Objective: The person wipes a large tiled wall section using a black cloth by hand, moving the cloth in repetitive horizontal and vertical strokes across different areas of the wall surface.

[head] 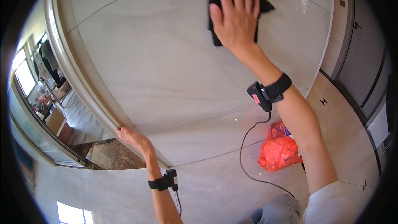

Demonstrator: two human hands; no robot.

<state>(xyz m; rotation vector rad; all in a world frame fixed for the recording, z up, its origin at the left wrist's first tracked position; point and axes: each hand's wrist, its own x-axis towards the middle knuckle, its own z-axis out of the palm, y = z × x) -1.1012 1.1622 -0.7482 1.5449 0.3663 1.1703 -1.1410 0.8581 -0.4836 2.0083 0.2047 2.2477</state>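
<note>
High on a glossy marble-look tiled wall (pixel 161 56), my right hand (pixel 238 21) presses a black cloth (pixel 216 37) flat with its fingers spread. The cloth is creased, and one corner juts out to the right of the fingers. Lower down on the left, my left hand (pixel 133 138) holds the edge of a pale door frame (pixel 90 98); its fingertips are partly hidden at the edge. Each wrist wears a black strap with a small cabled device, one on the right wrist (pixel 261 96) and one on the left (pixel 171 179).
A knotted red plastic bag (pixel 278 152) sits on the tiled floor (pixel 214 183) below my right arm. Through the doorway are hanging clothes (pixel 49 56) and a brown stone threshold (pixel 112 155). A grey door (pixel 360 46) stands at the right. A cable (pixel 241 149) hangs from the right wrist device.
</note>
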